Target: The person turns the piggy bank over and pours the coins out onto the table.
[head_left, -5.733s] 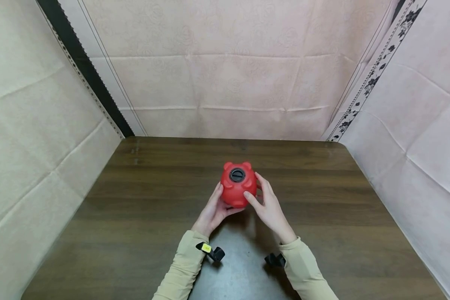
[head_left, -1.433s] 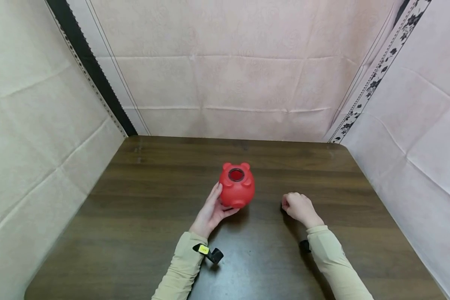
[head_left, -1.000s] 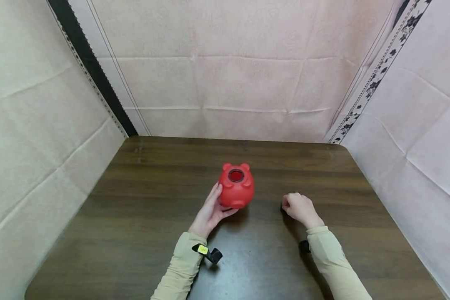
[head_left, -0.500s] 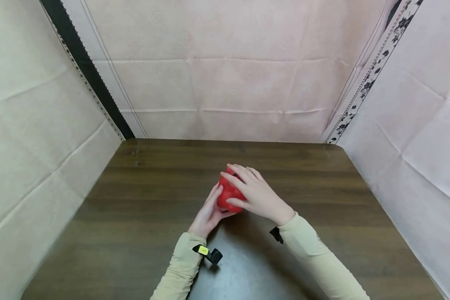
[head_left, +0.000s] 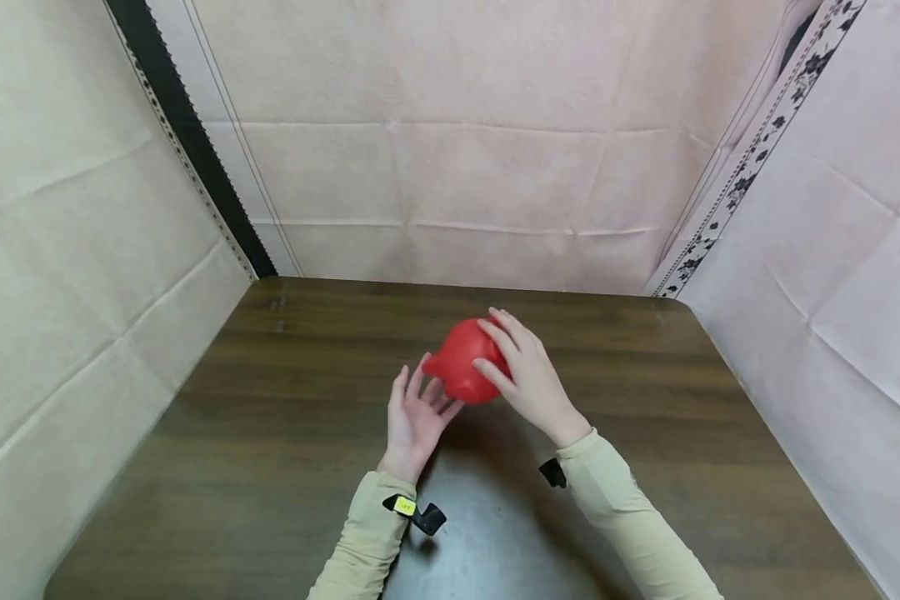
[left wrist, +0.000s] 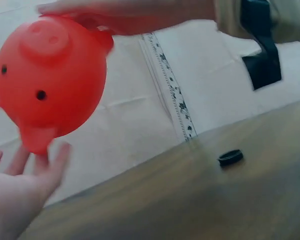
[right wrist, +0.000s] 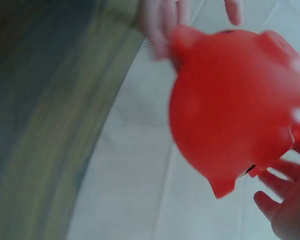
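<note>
A red piggy bank (head_left: pixel 463 364) is held above the table by my right hand (head_left: pixel 537 385), whose fingers curl round its right side. Its snout and black eyes face the camera in the left wrist view; the round opening in its belly is turned toward the right palm and mostly hidden. My left hand (head_left: pixel 414 423) is palm up with its fingers spread, the fingertips right at the piggy bank's ear (left wrist: pixel 36 139). A round black cap (left wrist: pixel 230 157) lies on the table in the left wrist view, apart from both hands.
The brown wood-grain table (head_left: pixel 330 358) spreads around the hands. Pale cloth (head_left: pixel 450 167) stands behind it and along both sides. Each wrist wears a black camera mount, the left one (head_left: pixel 427 520) with a yellow label beside it.
The black cap has come out of the piggy bank's belly. My right hand has come from the table at the right, taken the piggy bank and turned it; my left hand has let go.
</note>
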